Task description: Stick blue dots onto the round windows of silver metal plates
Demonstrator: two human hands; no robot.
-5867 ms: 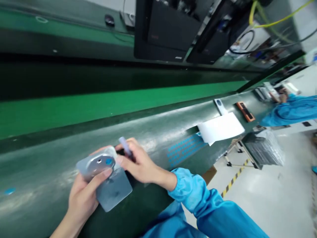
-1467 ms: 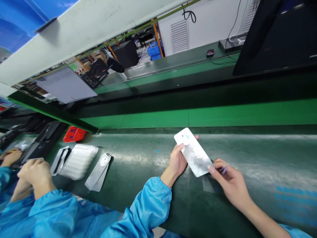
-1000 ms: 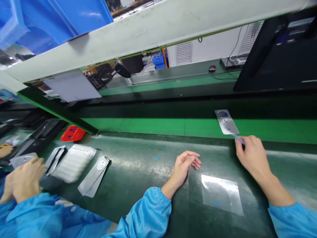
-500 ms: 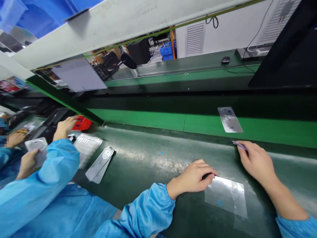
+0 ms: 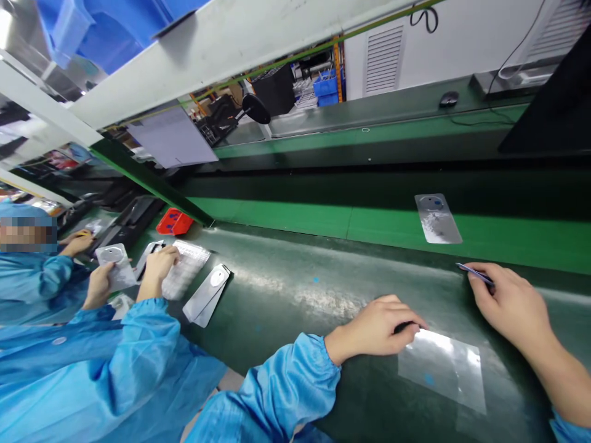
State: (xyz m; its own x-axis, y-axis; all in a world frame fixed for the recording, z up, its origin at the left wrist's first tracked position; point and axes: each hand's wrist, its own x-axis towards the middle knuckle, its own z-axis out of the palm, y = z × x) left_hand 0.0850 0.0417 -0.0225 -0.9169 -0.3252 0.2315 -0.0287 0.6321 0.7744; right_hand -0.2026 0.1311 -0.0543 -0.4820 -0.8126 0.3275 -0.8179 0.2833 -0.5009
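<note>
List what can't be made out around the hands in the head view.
The stick: lower end hidden by the right hand.
The clear sheet: top-left corner hidden by the left hand.
The clear tray: partly hidden by a co-worker's hand; cells too small.
The black panel: cut off by the right edge.

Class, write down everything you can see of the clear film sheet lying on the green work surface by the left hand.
The clear film sheet is a thin, roughly rectangular piece of glossy plastic. White glare runs along its upper part, and elsewhere the green work surface shows through. It lies flat and slightly askew. A small blue spot shows within its outline, but whether on or beneath it cannot be told. The fingertips of the left hand reach its upper left corner.
</note>
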